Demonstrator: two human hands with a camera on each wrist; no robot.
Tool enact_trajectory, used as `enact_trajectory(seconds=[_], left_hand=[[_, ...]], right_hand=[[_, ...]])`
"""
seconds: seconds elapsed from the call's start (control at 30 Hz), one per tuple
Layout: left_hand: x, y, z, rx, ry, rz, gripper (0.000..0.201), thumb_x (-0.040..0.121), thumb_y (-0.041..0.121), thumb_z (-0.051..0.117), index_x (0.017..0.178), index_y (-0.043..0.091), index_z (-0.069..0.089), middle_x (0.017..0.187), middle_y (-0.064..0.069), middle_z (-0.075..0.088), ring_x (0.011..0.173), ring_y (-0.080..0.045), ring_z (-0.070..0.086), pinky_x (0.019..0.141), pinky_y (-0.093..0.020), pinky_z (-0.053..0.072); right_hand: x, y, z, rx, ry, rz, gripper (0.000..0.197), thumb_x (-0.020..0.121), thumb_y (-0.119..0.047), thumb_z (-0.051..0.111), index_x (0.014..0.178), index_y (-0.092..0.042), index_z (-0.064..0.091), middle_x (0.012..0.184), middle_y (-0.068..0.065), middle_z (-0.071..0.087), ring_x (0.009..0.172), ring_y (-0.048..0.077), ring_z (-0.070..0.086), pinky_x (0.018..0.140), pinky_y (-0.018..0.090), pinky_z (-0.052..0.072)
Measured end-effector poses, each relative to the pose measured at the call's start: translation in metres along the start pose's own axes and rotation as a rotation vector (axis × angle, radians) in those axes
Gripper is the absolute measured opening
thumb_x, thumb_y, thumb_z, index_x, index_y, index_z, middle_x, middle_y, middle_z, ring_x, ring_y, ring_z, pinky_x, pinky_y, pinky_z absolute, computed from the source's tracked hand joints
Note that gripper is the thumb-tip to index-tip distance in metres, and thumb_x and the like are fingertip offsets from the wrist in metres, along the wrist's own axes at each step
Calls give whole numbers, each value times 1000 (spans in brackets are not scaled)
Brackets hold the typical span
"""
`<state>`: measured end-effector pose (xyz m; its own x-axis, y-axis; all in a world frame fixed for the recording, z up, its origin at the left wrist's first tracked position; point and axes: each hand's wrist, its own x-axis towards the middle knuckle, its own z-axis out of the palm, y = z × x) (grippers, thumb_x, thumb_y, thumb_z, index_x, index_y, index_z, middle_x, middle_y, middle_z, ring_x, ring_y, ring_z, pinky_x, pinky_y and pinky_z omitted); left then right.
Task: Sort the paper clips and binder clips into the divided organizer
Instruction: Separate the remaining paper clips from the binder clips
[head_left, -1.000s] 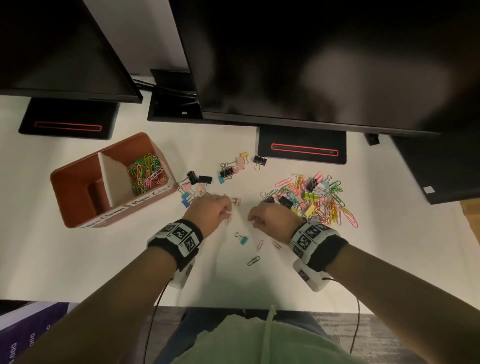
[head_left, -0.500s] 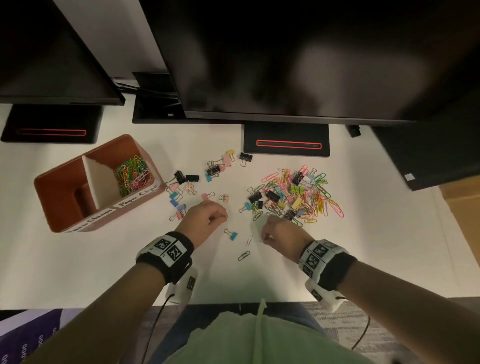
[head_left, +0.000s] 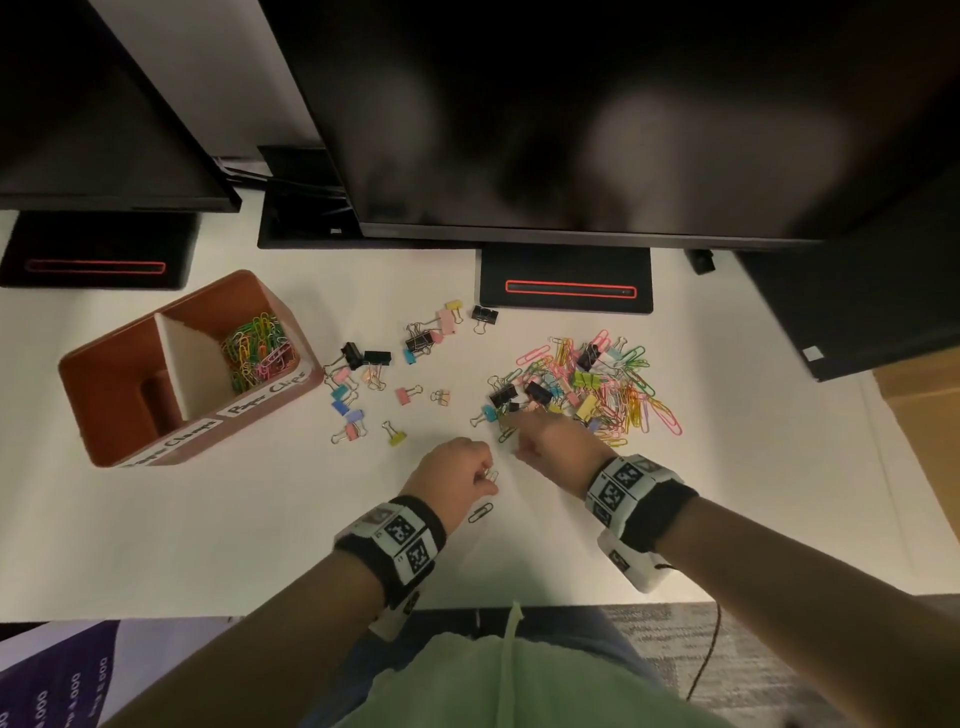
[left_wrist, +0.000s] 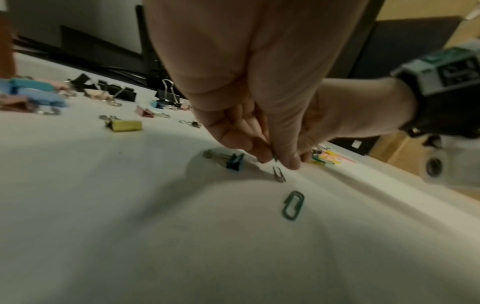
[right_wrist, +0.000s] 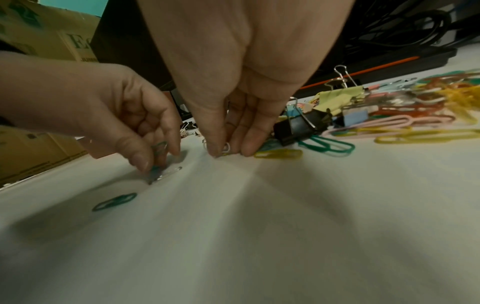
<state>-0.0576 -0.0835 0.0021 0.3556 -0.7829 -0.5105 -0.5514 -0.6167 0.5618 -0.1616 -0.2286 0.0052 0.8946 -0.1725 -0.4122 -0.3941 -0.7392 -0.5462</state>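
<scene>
both hands pinch paper clips off the desk (head_left: 208, 519): left hand (head_left: 457, 475) on a silver clip (left_wrist: 279, 174), right hand (head_left: 553, 441) at the pile (head_left: 613, 387); light, thin wire, slippery, likely best nipped edgewise for the organizer (head_left: 104, 415).

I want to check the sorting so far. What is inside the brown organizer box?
The right compartment of the organizer holds a heap of colored paper clips. The left compartment shows only its brown floor; its near corner is hidden behind the front wall.

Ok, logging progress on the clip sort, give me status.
Left hand pinching a paper clip off the table. Right hand pinching another at the mixed pile. Organizer: paper clips in one compartment. Nothing blocking.
</scene>
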Motion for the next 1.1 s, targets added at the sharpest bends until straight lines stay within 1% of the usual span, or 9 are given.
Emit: enact_trajectory(seconds=[0.07,0.17,0.33,0.47,0.57,0.7,0.83,0.93,1.1], left_hand=[[3,5,3,78,-14,-16,27,85,23,62,107,7,58,103,-9,58,94,-25,58,85,-35,49],[9,9,3,141,-10,-22,23,89,21,57,107,6,58,107,-10,56,97,-26,57,85,-32,45],[17,4,-2,205,37,-3,13,89,11,54,98,11,63,104,-7,56,89,-21,57,75,-23,43],[19,2,-6,306,32,43,12,90,9,49,98,11,57,101,-8,56,89,-23,56,76,-29,45],[19,2,-7,313,24,84,14,91,10,47,104,11,54,99,-8,60,91,-24,57,77,-30,46],[13,-4,-15,90,-36,125,17,92,13,48,108,12,54,97,-7,62,91,-21,58,76,-25,43],[-3,-8,-17,-38,-154,113,23,88,17,57,111,14,54,88,-3,65,83,-16,61,82,-26,49],[-12,-8,-7,-18,-186,87,25,88,19,57,113,14,52,90,-4,66,84,-16,60,81,-25,47],[-15,-8,9,161,-133,87,21,93,22,49,112,13,54,106,-6,60,96,-18,55,85,-26,42]], right_hand=[[9,-3,-1,-21,15,-6,43,89,-10,54,132,-13,46,102,9,63,87,18,56,78,29,45],[22,-4,-2,-42,29,16,36,91,-13,52,126,-11,52,110,12,61,99,26,58,85,35,48],[27,-2,-7,-83,52,16,21,91,-16,53,107,-8,63,107,11,55,91,28,57,82,38,50],[23,3,-7,-107,46,-47,13,88,-12,55,91,-7,67,107,10,54,90,26,56,80,38,51],[20,8,-5,-122,46,-89,11,87,-9,56,86,-7,66,96,9,61,87,23,56,79,37,50],[15,12,-5,-142,78,-85,9,88,-16,57,91,-11,63,92,5,65,89,23,55,77,33,47],[16,12,-7,-126,88,-8,17,86,-22,62,101,-14,59,96,3,67,93,21,53,76,33,48],[18,10,-8,-102,74,39,24,87,-24,61,109,-15,58,101,5,67,95,22,55,81,35,48],[22,2,-11,-19,70,51,23,90,-16,56,111,-9,60,104,6,62,94,21,57,78,25,42]])
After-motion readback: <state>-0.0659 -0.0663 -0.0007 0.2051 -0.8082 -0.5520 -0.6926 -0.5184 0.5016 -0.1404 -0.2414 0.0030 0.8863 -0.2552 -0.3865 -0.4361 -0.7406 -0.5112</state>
